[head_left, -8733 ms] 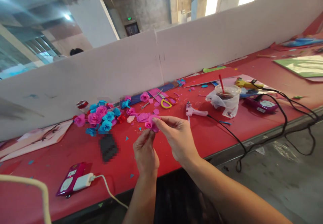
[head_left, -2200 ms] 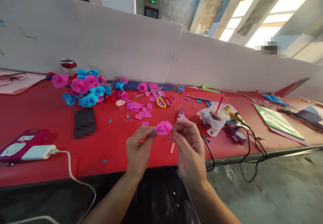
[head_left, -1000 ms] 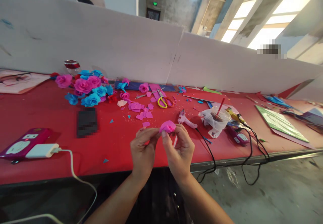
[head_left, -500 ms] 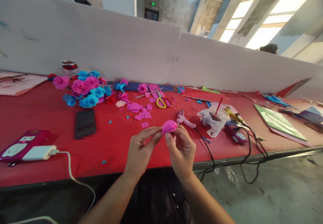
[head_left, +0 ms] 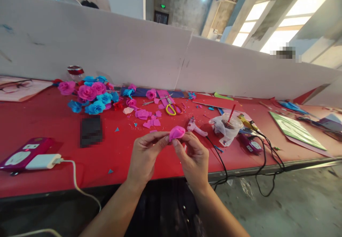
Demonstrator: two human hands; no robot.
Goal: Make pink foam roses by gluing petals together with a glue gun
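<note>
A small pink paper flower [head_left: 176, 133] is held up over the front of the red table, between both hands. My left hand [head_left: 145, 155] pinches its left side with thumb and forefinger. On the other side, my right hand [head_left: 193, 155] grips its lower right edge, thumb toward me. The flower's underside is hidden by the fingers. Just beyond lie loose pink petals [head_left: 143, 114] and scissors [head_left: 171, 109] with a yellow handle loop. A pink glue gun [head_left: 196, 127] rests on the table behind my right hand.
Finished pink, blue and red paper flowers [head_left: 94, 93] are bunched at the left, near a dark pixelated rectangle [head_left: 91, 131]. A purple power strip [head_left: 26, 151] with a white plug lies front left. At right stand a bagged drink cup [head_left: 231, 123] and black cables [head_left: 264, 158].
Over the last seconds both hands stay around the pink flower, and my right hand has closed in on it from the right. The flower has turned and tilted slightly. The view has swung right.
</note>
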